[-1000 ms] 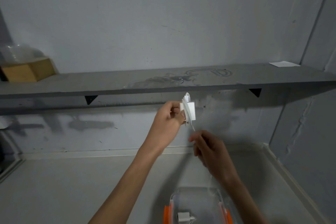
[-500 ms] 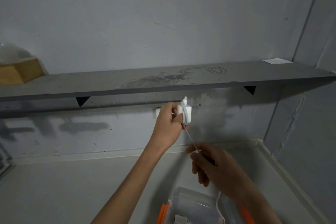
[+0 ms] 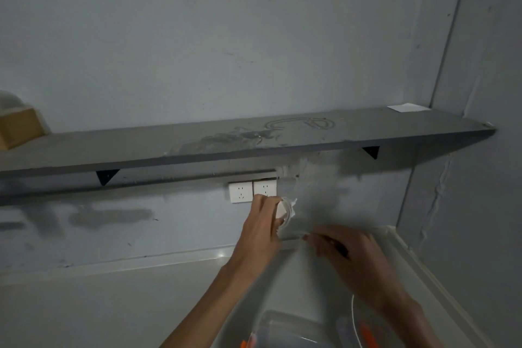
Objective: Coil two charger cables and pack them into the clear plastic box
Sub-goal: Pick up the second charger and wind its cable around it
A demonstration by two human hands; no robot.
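Note:
My left hand (image 3: 261,230) grips a white charger plug (image 3: 281,210) with turns of white cable (image 3: 288,215) wound around it, held in front of the wall just below a double socket. To its right, my right hand (image 3: 347,254) pinches the same cable, which runs blurred from the plug to my fingers. The free end hangs as a thin white line (image 3: 353,319) beneath my right wrist. The clear plastic box (image 3: 285,328) with orange clips sits at the bottom edge, below both hands, motion-blurred.
A white double wall socket (image 3: 252,191) sits just above my left hand. A long grey shelf (image 3: 226,144) runs overhead with a wooden block (image 3: 17,130) at its left and a white slip (image 3: 406,107) at its right. The counter meets a wall at the right.
Both hands have dropped lower and my right hand has swung up next to the left, carrying the cable around the plug. The view shifted, uncovering the socket.

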